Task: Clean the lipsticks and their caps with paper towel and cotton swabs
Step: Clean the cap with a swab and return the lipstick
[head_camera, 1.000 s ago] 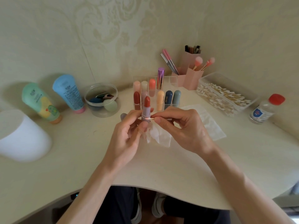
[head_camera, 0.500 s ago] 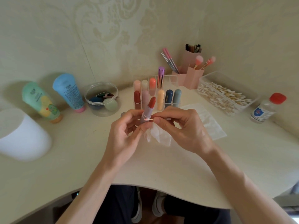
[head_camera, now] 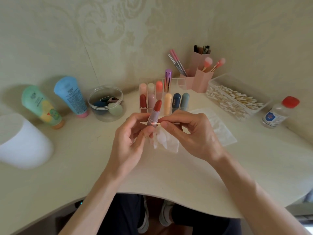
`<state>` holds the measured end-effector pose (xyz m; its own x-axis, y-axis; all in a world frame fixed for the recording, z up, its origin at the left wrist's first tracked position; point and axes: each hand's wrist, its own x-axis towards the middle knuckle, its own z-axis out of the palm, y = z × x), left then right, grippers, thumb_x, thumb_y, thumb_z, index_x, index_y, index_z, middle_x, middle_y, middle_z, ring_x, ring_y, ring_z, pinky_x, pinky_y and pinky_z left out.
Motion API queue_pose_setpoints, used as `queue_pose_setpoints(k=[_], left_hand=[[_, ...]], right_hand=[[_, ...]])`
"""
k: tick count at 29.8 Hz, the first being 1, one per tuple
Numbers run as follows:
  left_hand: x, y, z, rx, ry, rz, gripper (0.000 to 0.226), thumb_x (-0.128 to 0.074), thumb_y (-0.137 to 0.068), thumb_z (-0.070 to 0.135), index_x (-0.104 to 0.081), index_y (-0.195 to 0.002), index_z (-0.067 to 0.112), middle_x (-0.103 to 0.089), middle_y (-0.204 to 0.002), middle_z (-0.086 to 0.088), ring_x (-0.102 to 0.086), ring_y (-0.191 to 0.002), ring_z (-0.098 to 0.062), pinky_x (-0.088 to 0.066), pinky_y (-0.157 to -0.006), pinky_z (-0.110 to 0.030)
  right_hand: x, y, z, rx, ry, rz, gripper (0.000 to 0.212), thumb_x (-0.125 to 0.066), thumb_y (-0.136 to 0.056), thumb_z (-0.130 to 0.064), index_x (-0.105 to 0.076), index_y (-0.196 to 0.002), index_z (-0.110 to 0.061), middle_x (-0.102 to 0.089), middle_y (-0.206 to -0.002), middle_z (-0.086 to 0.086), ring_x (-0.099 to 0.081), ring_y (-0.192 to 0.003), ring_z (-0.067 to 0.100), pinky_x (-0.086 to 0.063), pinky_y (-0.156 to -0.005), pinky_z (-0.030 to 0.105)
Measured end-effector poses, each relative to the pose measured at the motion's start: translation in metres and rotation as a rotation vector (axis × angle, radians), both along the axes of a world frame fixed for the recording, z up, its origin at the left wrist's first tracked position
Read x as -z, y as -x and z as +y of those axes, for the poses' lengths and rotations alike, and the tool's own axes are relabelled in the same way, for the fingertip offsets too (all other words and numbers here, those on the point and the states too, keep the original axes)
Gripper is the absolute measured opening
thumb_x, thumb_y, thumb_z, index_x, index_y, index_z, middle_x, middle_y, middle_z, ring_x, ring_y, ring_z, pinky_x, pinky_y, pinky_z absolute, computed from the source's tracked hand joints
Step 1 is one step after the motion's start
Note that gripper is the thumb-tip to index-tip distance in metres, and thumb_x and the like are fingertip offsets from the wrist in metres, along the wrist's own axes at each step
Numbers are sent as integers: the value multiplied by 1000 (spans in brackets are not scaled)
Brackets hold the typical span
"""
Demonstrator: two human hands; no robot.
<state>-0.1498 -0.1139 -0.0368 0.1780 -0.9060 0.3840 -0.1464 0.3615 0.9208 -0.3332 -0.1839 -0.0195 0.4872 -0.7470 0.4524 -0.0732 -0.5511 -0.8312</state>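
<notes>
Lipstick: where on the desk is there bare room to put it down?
Bare desk lies along the near edge, and between the white tub and the left hand. Also right of the paper towel, before the bottle. The back is crowded: tubes, jar, lipstick rack, swab box.

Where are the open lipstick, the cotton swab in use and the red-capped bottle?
open lipstick (head_camera: 153,116), head view, mauve tube below the bullet.
cotton swab (head_camera: 154,123), head view, pinkish tip.
red-capped bottle (head_camera: 277,115), head view, clear body.

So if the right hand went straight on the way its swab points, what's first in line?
The lipstick held by the left hand; the right hand's cotton swab tip seems to touch its tube.
</notes>
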Motion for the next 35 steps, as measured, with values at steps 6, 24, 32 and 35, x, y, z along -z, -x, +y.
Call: queue_pose_setpoints(k=[6, 24, 32, 35], left_hand=[[0, 1, 1, 6, -26, -2, 25, -71, -96, 15, -67, -121, 17, -75, -103, -2, -71, -92, -19, -56, -81, -31], [5, -3, -2, -19, 28, -107, 37, -77, -92, 23, -71, -127, 15, -66, -99, -9, -58, -90, -42, -48, -77, -65], [-1, 0, 1, -15, -25, 12, 26, -70, -95, 13, -67, -120, 16, -76, -108, -1, -73, -99, -23, -58, -87, -43], [3, -1, 0, -16, -55, -38, 27, -73, -97, 17, -67, -123, 14, -73, -104, -6, -70, -92, -26, -57, -82, -51]], right_hand=[[0, 1, 0, 9, 7, -1, 14, -73, -97, -11, -82, -108, -15, -74, -84, 11, -54, -69, 29, -45, -65, 44], [0, -1, 3, -20, 26, 17, 16, -72, -98, -12, -81, -111, -14, -75, -86, 7, -55, -69, 33, -46, -64, 41], [1, 0, 2, 12, 5, 5, 15, -73, -97, -10, -81, -110, -12, -75, -86, 10, -56, -70, 31, -47, -66, 44], [1, 0, 2, 14, 14, 22, 14, -73, -98, -10, -82, -109, -10, -75, -86, 10, -57, -70, 31, -47, -65, 42]])
